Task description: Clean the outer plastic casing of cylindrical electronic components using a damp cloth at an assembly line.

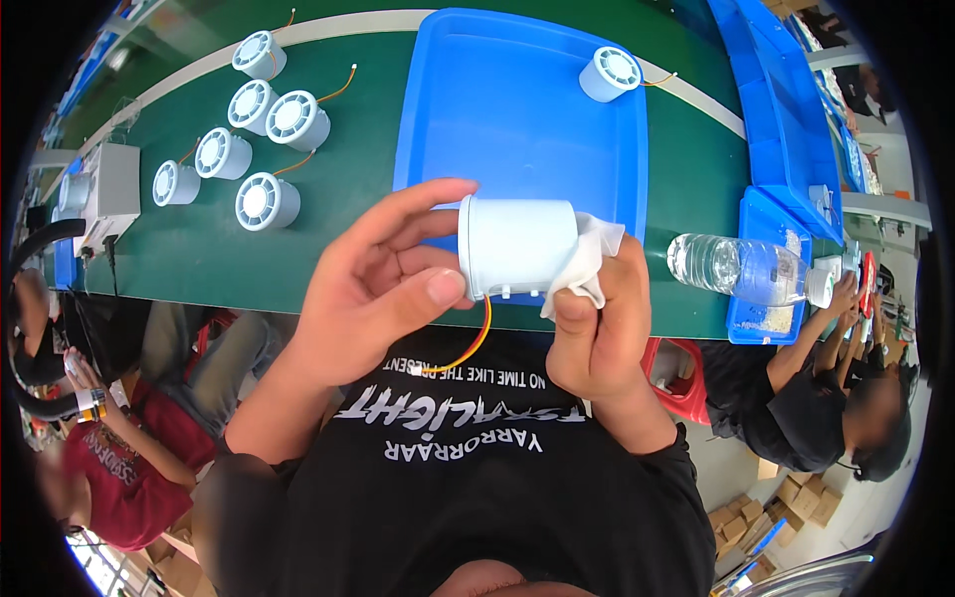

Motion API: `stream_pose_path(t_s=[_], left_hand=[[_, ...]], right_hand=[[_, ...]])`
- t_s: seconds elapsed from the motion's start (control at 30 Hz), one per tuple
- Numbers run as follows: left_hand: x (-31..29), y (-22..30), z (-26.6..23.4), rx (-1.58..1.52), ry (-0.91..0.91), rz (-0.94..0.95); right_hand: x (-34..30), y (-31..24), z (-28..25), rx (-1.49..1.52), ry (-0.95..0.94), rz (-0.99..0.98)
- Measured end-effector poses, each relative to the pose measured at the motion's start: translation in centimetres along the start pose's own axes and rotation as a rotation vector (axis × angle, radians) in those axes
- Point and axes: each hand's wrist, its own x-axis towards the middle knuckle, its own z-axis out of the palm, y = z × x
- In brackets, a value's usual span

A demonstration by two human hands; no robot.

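Note:
Between my hands, above the near edge of the blue tray (428, 129), a pale cylindrical housing (519, 244) lies on its side. My left hand (383, 274) curls around its left rim, thumb below and index finger above. A yellow, red and dark wire lead (484, 333) with a small white plug hangs from the housing's underside. In my right hand (607, 323) a white cloth (594, 257) is bunched and pressed to the housing's right end, covering that end. A similar housing with a slotted round face (611, 74) stands in the tray's far right corner.
Several like housings (269, 201) stand on the green table (338, 249) at the left, beside a grey metal box (117, 186). To the right lie a clear plastic bottle (736, 269) and blue bins (786, 129). Co-workers sit at both sides; a hand (846, 296) shows near the bottle cap.

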Motion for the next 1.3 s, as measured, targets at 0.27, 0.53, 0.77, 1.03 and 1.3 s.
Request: stream_pose_path(t_s=[0.27,0.53,0.77,1.03,1.3], left_hand=[[0.0,0.3,0.6,0.966,0.004,0.389],[0.5,1.1,0.7,0.829,-0.028,0.374],[0.8,1.6,0.4,1.090,-0.094,0.485],[0.7,-0.1,0.5,0.607,0.128,0.505],[0.7,1.9,0.6,0.428,0.005,0.099]], right_hand=[[1.1,-2.5,-0.5,0.511,-0.038,0.754],[1.0,-0.3,-1.0,0.307,-0.081,0.370],[1.8,-2.4,-1.0,0.400,-0.088,0.687],[1.2,-0.3,-0.6,0.456,-0.035,0.417],[1.5,-1.1,-0.3,0.126,-0.008,0.223]])
